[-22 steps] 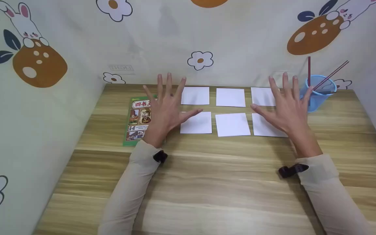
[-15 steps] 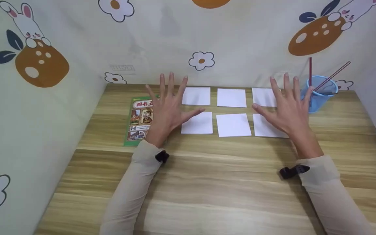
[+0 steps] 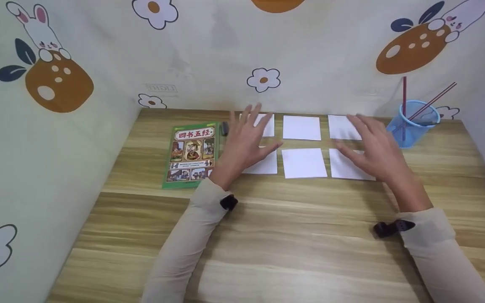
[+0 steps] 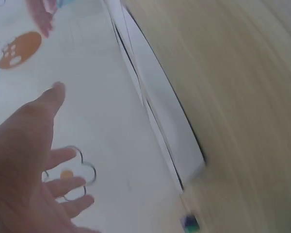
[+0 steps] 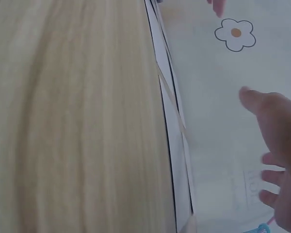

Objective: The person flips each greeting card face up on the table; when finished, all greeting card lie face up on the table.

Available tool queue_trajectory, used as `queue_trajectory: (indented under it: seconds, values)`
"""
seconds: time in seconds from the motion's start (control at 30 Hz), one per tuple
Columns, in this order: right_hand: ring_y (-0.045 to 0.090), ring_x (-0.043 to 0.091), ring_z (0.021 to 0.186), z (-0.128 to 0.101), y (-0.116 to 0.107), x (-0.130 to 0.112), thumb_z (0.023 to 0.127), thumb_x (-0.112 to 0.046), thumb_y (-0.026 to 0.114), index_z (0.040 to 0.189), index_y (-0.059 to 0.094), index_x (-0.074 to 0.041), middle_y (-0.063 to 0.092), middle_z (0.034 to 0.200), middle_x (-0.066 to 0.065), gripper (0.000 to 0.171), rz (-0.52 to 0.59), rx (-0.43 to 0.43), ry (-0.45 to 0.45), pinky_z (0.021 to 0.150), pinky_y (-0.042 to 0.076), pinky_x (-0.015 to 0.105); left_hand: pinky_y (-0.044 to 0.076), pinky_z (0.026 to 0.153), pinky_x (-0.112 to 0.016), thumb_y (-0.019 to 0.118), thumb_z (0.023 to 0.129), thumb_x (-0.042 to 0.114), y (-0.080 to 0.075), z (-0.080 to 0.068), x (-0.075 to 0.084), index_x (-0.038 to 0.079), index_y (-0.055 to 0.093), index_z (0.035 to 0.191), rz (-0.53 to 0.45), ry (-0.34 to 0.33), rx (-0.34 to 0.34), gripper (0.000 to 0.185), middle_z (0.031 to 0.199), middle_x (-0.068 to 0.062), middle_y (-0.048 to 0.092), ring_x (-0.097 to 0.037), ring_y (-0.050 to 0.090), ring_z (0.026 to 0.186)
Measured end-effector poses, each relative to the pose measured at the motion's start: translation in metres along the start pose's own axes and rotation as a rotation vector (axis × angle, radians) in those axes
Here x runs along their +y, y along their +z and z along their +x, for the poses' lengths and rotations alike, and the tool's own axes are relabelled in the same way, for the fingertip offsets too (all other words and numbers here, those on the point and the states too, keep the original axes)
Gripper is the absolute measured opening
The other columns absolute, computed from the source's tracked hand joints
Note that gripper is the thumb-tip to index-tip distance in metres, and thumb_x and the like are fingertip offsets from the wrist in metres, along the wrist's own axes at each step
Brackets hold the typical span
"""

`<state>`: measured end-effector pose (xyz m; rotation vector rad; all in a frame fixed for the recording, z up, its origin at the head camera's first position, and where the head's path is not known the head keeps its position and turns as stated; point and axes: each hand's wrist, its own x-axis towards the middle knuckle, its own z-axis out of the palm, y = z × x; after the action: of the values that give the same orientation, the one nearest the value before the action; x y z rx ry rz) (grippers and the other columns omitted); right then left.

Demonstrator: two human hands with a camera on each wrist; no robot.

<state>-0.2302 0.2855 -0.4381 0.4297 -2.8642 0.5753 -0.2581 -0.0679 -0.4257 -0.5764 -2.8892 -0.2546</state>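
Observation:
Several square white cards lie in two rows on the wooden table (image 3: 284, 235), among them a front middle card (image 3: 304, 163) and a back middle card (image 3: 302, 128). My left hand (image 3: 246, 145) hovers over the left-hand cards, fingers spread and thumb pointing right, holding nothing. Over the right-hand cards my right hand (image 3: 377, 151) is held with fingers extended and slightly blurred, also holding nothing. Both wrist views show a hand raised above the cards' level, with the left hand (image 4: 34, 165) and right hand (image 5: 281, 155) apart from them.
A green illustrated book (image 3: 192, 155) lies left of the cards, with a small dark object (image 3: 225, 128) beside it. At the back right stands a blue mesh cup (image 3: 413, 126) holding thin dark red sticks. A patterned wall covering (image 3: 209, 54) rises behind the table.
My left hand has moved right, off the book and further over the left cards, uncovering the cover. My right hand has tilted, its fingers drawn closer together. The view has shifted slightly.

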Motion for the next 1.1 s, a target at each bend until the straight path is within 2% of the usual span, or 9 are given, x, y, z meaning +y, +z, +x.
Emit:
queue_trajectory:
  seconds: [0.13,0.27,0.37,0.5,0.7,0.87,1.1]
  values:
    - [0.047,0.05,0.145,-0.008,-0.001,0.004,0.1,-0.043,0.078,0.157,0.054,-0.01,0.053,0.156,0.027,0.071,0.053,-0.206,-0.051,0.118,0.037,0.074,0.021,0.137,-0.06,0.064,0.104,0.06,0.009,0.005,0.031,0.02,0.048,0.164,-0.1,0.158,-0.106,0.073,0.175,-0.008,0.04,-0.03,0.035,0.164]
    - [0.051,0.048,0.14,-0.01,-0.001,0.01,0.096,-0.049,0.082,0.15,0.061,-0.006,0.059,0.149,0.027,0.072,0.067,-0.286,-0.05,0.117,0.04,0.07,0.036,0.133,-0.046,0.065,0.106,0.053,0.016,0.013,0.063,0.017,0.051,0.161,-0.141,0.287,-0.179,0.068,0.164,-0.004,0.056,-0.023,0.049,0.155]
    - [0.052,0.045,0.137,-0.01,-0.001,0.013,0.09,-0.058,0.084,0.15,0.061,-0.008,0.058,0.15,0.026,0.081,0.079,-0.316,-0.014,0.114,0.043,0.067,0.044,0.127,-0.038,0.068,0.105,0.049,0.021,0.019,0.084,0.015,0.052,0.16,-0.151,0.341,-0.244,0.066,0.158,-0.004,0.061,-0.021,0.056,0.148]
    - [0.05,0.042,0.135,-0.01,0.001,0.016,0.082,-0.069,0.085,0.153,0.057,-0.01,0.053,0.153,0.024,0.096,0.08,-0.357,0.009,0.109,0.046,0.064,0.05,0.12,-0.035,0.071,0.102,0.047,0.028,0.024,0.105,0.015,0.054,0.157,-0.163,0.359,-0.322,0.066,0.155,-0.003,0.061,-0.02,0.06,0.141]
    - [0.051,0.038,0.13,-0.01,0.002,0.016,0.08,-0.067,0.089,0.151,0.058,-0.012,0.056,0.149,0.021,0.095,0.074,-0.359,-0.026,0.101,0.046,0.055,0.045,0.126,-0.038,0.071,0.102,0.051,0.035,0.019,0.116,0.018,0.04,0.167,-0.161,0.369,-0.404,0.08,0.17,-0.008,0.047,-0.024,0.051,0.153]
    - [0.05,0.034,0.125,-0.011,0.001,0.017,0.081,-0.062,0.09,0.15,0.059,-0.013,0.058,0.144,0.018,0.091,0.095,-0.376,-0.009,0.096,0.038,0.046,0.04,0.129,-0.036,0.072,0.103,0.049,0.036,0.017,0.116,0.018,0.039,0.168,-0.172,0.369,-0.4,0.079,0.17,-0.009,0.047,-0.024,0.047,0.156]
    - [0.05,0.034,0.127,-0.011,0.001,0.017,0.079,-0.06,0.092,0.151,0.057,-0.011,0.059,0.143,0.017,0.094,0.116,-0.387,0.006,0.097,0.033,0.045,0.033,0.134,-0.038,0.07,0.104,0.048,0.038,0.02,0.122,0.019,0.04,0.167,-0.182,0.398,-0.419,0.075,0.17,-0.004,0.046,-0.023,0.038,0.161]
